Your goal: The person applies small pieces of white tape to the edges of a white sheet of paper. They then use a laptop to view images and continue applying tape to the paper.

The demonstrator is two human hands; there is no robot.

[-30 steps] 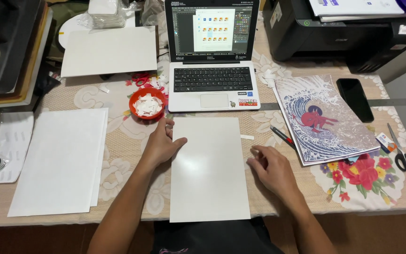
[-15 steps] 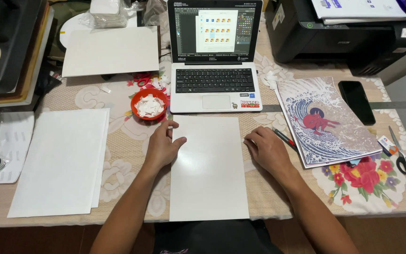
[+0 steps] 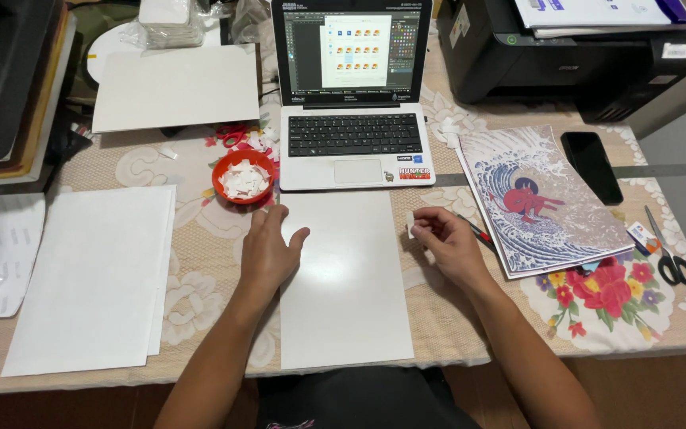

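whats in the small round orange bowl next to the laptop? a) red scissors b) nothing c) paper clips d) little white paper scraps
d: the small round orange bowl, just left of the open silver laptop and above the left hand, is heaped with little white paper scraps; the right hand pinches a similar small white paper piece.

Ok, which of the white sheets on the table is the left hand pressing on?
The glossy sheet straight in front of the laptop: the left hand lies on its left edge. The stack at left and the far sheet lie untouched.
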